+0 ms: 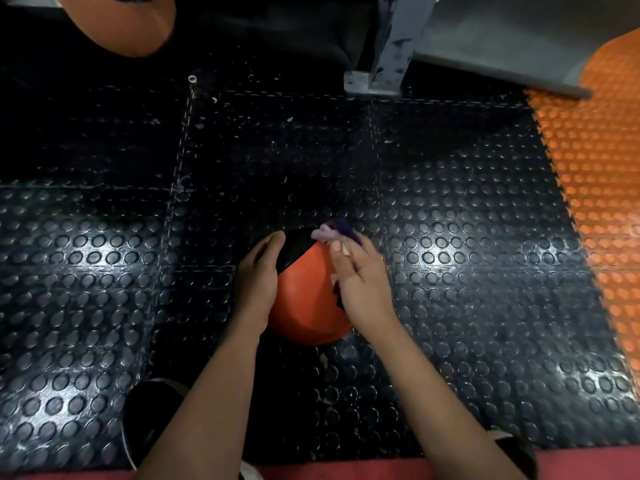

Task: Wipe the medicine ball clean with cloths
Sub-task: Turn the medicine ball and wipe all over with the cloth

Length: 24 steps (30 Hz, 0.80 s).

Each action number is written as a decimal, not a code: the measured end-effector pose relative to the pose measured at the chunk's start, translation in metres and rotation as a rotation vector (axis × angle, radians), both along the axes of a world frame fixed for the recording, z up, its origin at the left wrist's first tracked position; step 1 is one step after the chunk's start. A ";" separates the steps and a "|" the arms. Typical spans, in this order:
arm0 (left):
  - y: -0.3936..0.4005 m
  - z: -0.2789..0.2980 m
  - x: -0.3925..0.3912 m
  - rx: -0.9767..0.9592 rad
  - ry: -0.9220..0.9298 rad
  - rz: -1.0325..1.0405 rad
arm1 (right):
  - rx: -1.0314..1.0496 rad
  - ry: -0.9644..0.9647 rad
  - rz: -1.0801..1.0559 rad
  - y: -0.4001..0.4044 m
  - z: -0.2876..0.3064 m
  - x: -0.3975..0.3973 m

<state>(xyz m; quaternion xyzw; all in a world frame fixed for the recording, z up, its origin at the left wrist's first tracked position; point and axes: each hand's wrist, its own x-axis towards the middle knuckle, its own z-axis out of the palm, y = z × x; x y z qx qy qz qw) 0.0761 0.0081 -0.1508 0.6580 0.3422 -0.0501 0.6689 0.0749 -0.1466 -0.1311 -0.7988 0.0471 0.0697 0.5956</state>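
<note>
An orange and black medicine ball (303, 289) rests on the black studded floor, just in front of me. My left hand (258, 278) lies flat against the ball's left side, fingers together, steadying it. My right hand (360, 282) presses on the ball's upper right and holds a purple cloth (334, 232), which sticks out past my fingertips at the ball's far edge. The right hand hides part of the ball's black markings.
Black studded rubber tiles (104, 254) cover the floor, with an orange studded strip (595, 188) at the right. A grey metal post with a base plate (377, 81) stands at the back. Another orange ball (121, 22) sits at the top left. My shoes (152, 417) show below.
</note>
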 end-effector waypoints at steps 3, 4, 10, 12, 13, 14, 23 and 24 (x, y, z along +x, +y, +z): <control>0.000 0.001 -0.004 -0.044 0.007 -0.011 | 0.200 0.182 -0.199 -0.014 -0.019 0.005; 0.002 0.001 -0.005 -0.053 0.010 -0.015 | 0.299 0.338 -0.252 -0.020 -0.031 0.007; 0.010 -0.001 -0.003 -0.052 0.015 -0.050 | 0.485 0.817 -0.418 -0.026 -0.054 -0.001; 0.013 -0.002 -0.003 -0.066 0.032 -0.046 | 0.488 0.680 -0.394 -0.022 -0.034 0.004; 0.014 -0.004 -0.003 -0.077 0.037 -0.030 | 0.462 0.543 -0.368 -0.018 -0.024 0.006; 0.015 -0.004 -0.003 -0.086 0.037 -0.015 | 0.402 0.401 -0.320 -0.013 -0.014 0.005; 0.005 -0.002 -0.001 -0.058 0.013 -0.030 | 0.303 0.321 -0.302 -0.018 -0.031 0.006; 0.004 0.000 0.000 -0.053 0.015 -0.043 | 0.278 0.425 -0.270 -0.023 -0.033 0.010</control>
